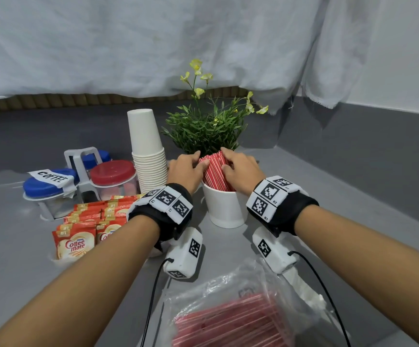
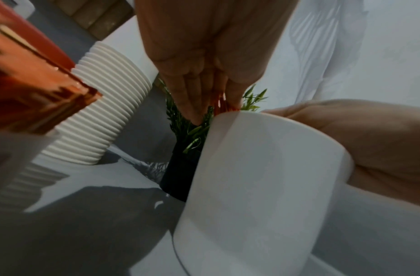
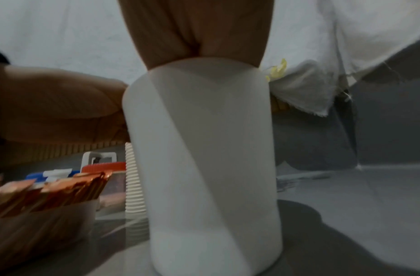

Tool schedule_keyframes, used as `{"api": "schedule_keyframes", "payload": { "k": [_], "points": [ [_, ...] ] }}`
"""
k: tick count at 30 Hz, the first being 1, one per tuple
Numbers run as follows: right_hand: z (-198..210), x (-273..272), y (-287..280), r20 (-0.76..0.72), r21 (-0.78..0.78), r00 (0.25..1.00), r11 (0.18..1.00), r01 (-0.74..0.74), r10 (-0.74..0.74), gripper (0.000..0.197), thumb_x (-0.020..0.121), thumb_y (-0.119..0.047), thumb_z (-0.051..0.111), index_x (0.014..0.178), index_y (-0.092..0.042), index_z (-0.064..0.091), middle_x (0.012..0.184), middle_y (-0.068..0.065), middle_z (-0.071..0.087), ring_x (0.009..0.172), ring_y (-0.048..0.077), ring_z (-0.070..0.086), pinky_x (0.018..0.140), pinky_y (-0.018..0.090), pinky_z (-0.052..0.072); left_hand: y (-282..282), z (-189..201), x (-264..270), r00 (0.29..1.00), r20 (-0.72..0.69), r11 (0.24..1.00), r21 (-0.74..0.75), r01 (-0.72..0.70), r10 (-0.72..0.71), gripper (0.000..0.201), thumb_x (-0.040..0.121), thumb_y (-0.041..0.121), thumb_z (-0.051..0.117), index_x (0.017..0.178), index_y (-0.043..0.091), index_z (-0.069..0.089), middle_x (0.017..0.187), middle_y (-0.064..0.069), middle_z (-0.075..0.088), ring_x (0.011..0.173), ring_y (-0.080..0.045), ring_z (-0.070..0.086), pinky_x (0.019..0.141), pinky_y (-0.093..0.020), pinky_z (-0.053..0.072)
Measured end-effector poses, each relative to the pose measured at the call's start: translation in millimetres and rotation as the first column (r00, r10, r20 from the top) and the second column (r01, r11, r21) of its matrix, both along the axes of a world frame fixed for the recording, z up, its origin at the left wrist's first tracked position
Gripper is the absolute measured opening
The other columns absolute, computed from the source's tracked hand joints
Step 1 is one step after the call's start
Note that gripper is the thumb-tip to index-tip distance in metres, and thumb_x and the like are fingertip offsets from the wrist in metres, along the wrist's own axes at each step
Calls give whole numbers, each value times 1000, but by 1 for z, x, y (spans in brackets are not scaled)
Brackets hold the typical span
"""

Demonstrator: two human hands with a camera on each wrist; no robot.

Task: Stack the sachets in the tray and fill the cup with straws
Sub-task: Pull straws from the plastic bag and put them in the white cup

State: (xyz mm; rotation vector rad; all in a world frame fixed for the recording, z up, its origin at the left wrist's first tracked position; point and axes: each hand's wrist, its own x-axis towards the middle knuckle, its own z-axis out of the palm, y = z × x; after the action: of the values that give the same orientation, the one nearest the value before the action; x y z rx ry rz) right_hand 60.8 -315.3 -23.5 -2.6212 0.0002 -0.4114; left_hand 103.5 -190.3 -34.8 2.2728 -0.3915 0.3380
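Left hand (image 1: 187, 171) and right hand (image 1: 241, 171), centre of the head view: both grips close lightly on the straws (image 1: 216, 172), fingers curled at either side of the bundle, probably to gather and level it. The straws stand in the cup (image 1: 224, 209), which rests on the table (image 1: 328, 196). Sachets (image 1: 83, 229) stand packed in the tray (image 3: 69, 214), lower left. A bag (image 1: 241, 309) holding more straws lies at bottom centre, within reach for refilling.
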Motion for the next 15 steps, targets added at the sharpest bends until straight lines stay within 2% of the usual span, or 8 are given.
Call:
{"api": "schedule_keyframes", "payload": {
  "k": [3,5,7,9,12,14,15],
  "points": [
    [1,0,2,-44,-91,998,995,-49,45,55,95,-5,36,147,-14,21,157,8,14,137,34,31,113,38,25,0,-1,-5,995,97,997,69,27,-34,50,93,20,52,141,12,38,140,-11,49,129,-26,46,107,-31,34],
    [3,1,3,-59,-107,997,993,-57,51,55,94,-4,37,146,-12,23,157,8,12,136,36,31,114,40,26,-1,-4,-6,985,145,992,103,76,-91,50,93,16,51,141,15,38,146,-7,41,133,-24,42,110,-33,34],
    [3,1,3,-48,-109,998,993,-38,33,53,93,-4,37,145,-10,25,157,8,15,135,36,32,113,39,26,1,-5,-7,980,162,985,147,95,-119,46,94,20,49,139,14,42,148,-5,38,135,-23,40,111,-37,35],
    [2,1,4,-35,-96,999,995,-4,1,54,93,-5,37,145,-7,24,157,10,14,136,35,30,113,38,25,2,-5,-8,978,172,970,232,76,-118,46,96,25,46,140,14,40,149,-5,37,135,-22,39,111,-35,34],
    [2,-2,4,-37,-106,999,994,-11,7,59,92,-6,40,147,-9,19,157,10,11,137,35,29,113,38,25,3,-3,-11,975,181,890,454,33,-128,53,98,29,40,146,13,26,155,-7,23,144,-21,21,114,-35,23],
    [2,-2,4,-56,-113,998,993,-28,22,58,92,-7,41,146,-11,21,157,10,12,138,35,28,114,39,25,2,-1,-13,983,144,857,515,24,-114,56,98,31,38,148,12,19,158,-8,11,146,-21,8,116,-38,16],
    [3,-2,3,-63,-114,998,993,-31,24,58,92,-8,42,146,-12,23,157,9,13,138,35,27,114,39,24,1,0,-14,988,108,858,512,41,-112,57,98,31,37,148,11,17,158,-8,10,147,-21,6,117,-39,15]
  ]
}}
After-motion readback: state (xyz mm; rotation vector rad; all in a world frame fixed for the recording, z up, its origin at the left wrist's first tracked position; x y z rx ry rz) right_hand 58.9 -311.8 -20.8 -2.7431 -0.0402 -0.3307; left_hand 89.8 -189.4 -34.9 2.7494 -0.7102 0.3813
